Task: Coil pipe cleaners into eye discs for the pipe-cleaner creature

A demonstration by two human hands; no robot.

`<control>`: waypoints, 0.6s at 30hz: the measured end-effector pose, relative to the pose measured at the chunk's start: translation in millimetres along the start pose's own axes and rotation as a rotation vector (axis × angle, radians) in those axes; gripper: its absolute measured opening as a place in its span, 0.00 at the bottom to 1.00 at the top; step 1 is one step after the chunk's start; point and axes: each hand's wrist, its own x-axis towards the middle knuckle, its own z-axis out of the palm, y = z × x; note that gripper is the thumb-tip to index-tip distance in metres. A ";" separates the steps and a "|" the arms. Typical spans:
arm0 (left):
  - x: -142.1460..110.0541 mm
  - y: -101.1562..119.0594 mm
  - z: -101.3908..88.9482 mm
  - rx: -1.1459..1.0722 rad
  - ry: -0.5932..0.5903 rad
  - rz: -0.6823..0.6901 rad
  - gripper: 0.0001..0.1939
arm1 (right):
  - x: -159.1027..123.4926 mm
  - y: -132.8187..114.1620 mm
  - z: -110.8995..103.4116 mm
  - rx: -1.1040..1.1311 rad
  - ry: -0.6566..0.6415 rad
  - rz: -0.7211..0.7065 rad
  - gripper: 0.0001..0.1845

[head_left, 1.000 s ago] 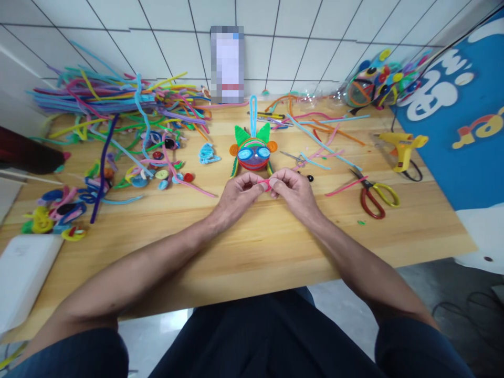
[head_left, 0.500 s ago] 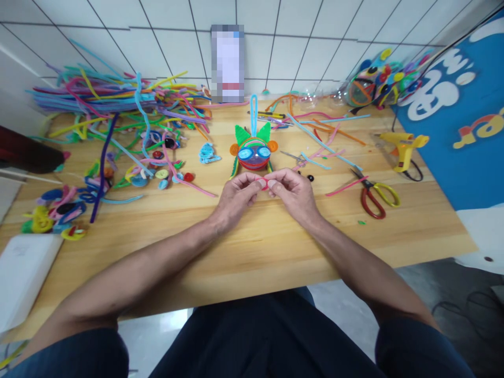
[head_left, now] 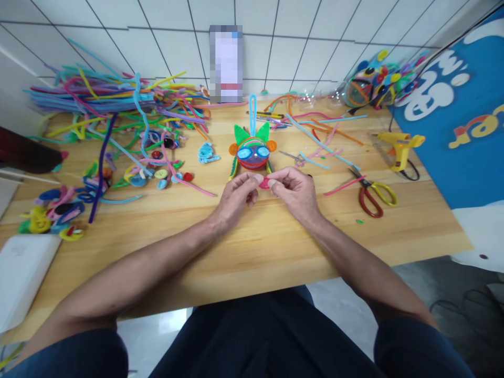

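Pink piece (head_left: 265, 183) is pinched between both hands' fingers (head_left: 284, 177)

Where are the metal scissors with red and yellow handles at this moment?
In the head view, the scissors lie on the pale wooden table, to the right of the right hand, nearer the person than the yellow plastic glue gun.

Mid-worktop (head_left: 252, 257), the coil (head_left: 265, 182) sits between the left hand (head_left: 238, 195) and the right hand (head_left: 296, 193), with the figure (head_left: 253, 161) just behind. Over on the left, pipe cleaners (head_left: 94, 100) heap up towards the tiled wall (head_left: 173, 47); out right, the scissors (head_left: 367, 184) lie in front of the glue gun (head_left: 402, 149).
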 end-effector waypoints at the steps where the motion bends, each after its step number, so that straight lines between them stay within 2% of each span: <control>1: -0.3 -0.4 0.1 -0.002 0.002 0.002 0.12 | 0.1 -0.5 -0.1 -0.003 0.020 -0.006 0.08; 6: -2.8 -1.5 -0.3 0.113 0.004 0.045 0.11 | 1.2 -2.3 0.2 0.012 0.082 -0.025 0.08; 18: -1.4 2.3 -1.5 0.241 0.020 0.145 0.14 | 1.2 0.5 -1.1 -0.004 0.022 -0.004 0.10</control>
